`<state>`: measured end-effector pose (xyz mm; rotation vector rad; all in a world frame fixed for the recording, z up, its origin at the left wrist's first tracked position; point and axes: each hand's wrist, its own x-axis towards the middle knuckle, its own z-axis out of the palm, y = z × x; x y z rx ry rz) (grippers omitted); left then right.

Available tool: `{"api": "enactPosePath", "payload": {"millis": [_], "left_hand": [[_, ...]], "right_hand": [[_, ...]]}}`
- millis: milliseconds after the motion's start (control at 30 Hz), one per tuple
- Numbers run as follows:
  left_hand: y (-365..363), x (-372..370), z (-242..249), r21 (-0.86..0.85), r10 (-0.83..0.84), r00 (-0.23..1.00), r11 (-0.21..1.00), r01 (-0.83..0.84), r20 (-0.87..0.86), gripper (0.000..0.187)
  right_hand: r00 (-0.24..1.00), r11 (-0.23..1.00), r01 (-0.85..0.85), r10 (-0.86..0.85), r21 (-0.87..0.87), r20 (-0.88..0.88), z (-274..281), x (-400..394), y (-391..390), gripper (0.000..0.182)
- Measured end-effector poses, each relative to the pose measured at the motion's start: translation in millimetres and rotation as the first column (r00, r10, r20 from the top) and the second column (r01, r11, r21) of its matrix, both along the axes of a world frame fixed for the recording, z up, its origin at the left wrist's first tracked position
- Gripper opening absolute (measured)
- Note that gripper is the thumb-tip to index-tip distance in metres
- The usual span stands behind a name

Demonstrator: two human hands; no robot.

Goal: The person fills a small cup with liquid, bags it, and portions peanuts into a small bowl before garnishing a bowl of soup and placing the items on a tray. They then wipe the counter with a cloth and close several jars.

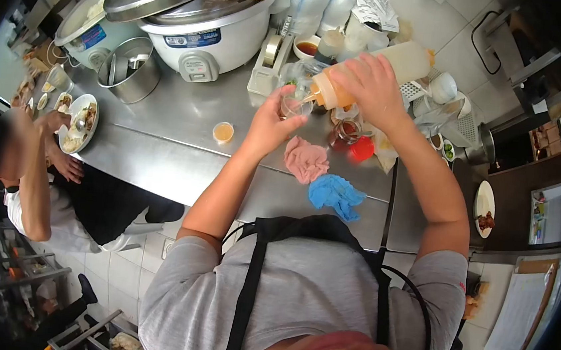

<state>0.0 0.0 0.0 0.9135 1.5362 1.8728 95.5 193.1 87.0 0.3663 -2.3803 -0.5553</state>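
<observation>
My right hand (374,93) is wrapped round a squeeze bottle (407,59) with pale orange contents, tipped so its nozzle points down to the left. Just under the nozzle, my left hand (268,127) grips a small clear plastic cup (296,106). Whether sauce is flowing is too small to tell. A similar cup (223,132) of orange sauce stands on the steel counter, left of my left forearm. Nearer my body lie a crumpled pink cloth (306,160) and a blue cloth (337,196). Below my right hand are a glass jar (346,133) and a red lid (361,149).
A large rice cooker (195,44) and a steel pot (129,72) stand at the back left. A tape dispenser (268,67) sits beyond my left hand. At left, a seated person (34,167) is by a plate of food (80,124). Another plate (485,209) lies far right.
</observation>
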Motion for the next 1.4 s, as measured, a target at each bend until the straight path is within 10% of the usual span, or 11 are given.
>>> {"api": "enactPosePath", "payload": {"millis": [1067,1267,1400], "left_hand": [[42,-24,-7,0.134,-0.047,0.994,0.99,0.033,0.101,0.053],[62,-31,0,0.22,-0.031,0.991,0.976,0.001,0.134,0.055],[66,-33,-3,0.202,-0.012,0.993,0.979,-0.012,0.118,0.055]], "right_hand": [[0.993,0.981,0.078,-0.06,-0.178,0.104,-4,-18,35,0.05],[0.976,0.848,0.153,-0.209,-0.508,-0.055,-31,-29,57,0.063],[0.921,0.538,0.147,-0.38,-0.83,-0.084,-62,-51,91,0.074]]}}
